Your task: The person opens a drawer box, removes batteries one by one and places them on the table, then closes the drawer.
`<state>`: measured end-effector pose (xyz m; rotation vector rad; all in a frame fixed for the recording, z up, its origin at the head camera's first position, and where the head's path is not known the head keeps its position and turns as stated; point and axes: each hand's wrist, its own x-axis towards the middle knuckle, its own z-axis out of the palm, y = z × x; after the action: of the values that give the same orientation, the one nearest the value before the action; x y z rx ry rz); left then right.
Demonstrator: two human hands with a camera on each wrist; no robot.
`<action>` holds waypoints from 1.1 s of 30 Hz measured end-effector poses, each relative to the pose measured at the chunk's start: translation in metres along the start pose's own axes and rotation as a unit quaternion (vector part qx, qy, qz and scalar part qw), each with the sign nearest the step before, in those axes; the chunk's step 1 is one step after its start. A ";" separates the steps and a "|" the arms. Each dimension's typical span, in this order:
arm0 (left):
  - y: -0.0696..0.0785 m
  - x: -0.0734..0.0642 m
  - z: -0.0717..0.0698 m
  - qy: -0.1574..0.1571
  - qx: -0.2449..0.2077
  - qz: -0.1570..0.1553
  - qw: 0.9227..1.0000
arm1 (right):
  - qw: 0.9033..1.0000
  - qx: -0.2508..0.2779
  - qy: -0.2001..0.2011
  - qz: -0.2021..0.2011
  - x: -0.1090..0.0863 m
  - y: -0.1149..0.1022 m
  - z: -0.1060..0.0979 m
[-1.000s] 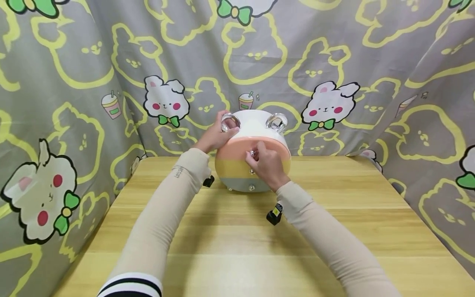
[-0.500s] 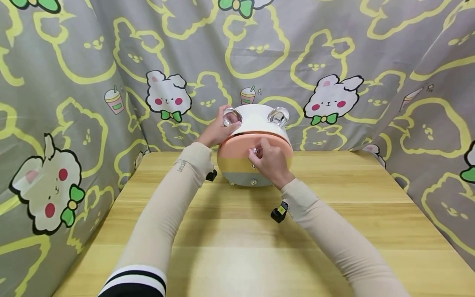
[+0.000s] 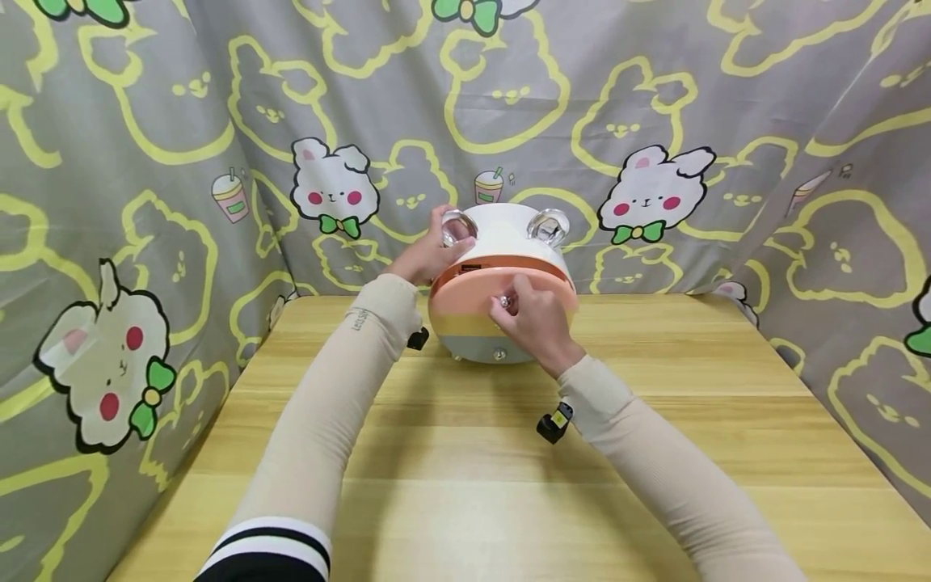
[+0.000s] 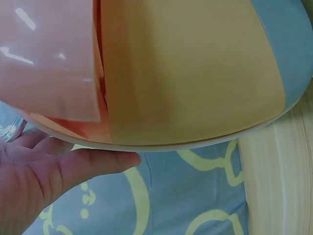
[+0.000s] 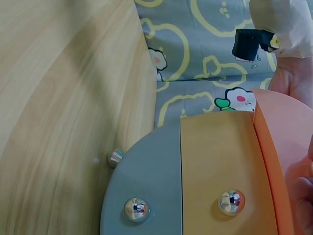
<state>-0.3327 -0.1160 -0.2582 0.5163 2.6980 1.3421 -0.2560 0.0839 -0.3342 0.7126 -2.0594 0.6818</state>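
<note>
A rounded drawer box with a white shell (image 3: 502, 230) stands on the table, two clear ring-shaped ears on top. My left hand (image 3: 425, 255) grips its upper left corner around the left ear (image 3: 458, 228). The thumb and fingers of my right hand (image 3: 540, 323) pinch the silver knob (image 3: 505, 301) of the pink top drawer (image 3: 465, 297). That drawer sticks out from the shell, and a gap shows above its front; its contents are mostly hidden. Below it, the yellow drawer (image 4: 195, 73) and the grey-blue drawer (image 5: 151, 169) sit flush, each with a round silver knob.
The wooden table (image 3: 465, 485) stretches in front of the box. Patterned grey curtains (image 3: 407, 105) hang close behind and at both sides. Small silver feet (image 5: 116, 157) hold the box up. A black wrist camera (image 3: 555, 422) hangs under my right cuff.
My right hand has pulled the pink top drawer outward from the shell, opening a widening gap along its upper edge. The left hand keeps its grip at the ear. The head view has shifted slightly.
</note>
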 end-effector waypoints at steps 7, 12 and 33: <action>-0.002 0.003 0.003 0.005 0.002 -0.001 1.000 | 1.000 -0.003 -0.004 -0.005 -0.003 -0.007 -0.007; -0.004 0.002 0.001 0.003 0.004 0.011 1.000 | 1.000 -0.007 0.001 -0.017 -0.006 -0.011 -0.008; -0.002 -0.001 0.002 0.002 0.011 0.014 1.000 | 0.999 -0.002 0.001 -0.038 -0.019 -0.022 -0.019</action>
<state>-0.3318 -0.1161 -0.2610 0.5552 2.7210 1.3226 -0.2215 0.0867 -0.3358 0.7828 -2.0213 0.6355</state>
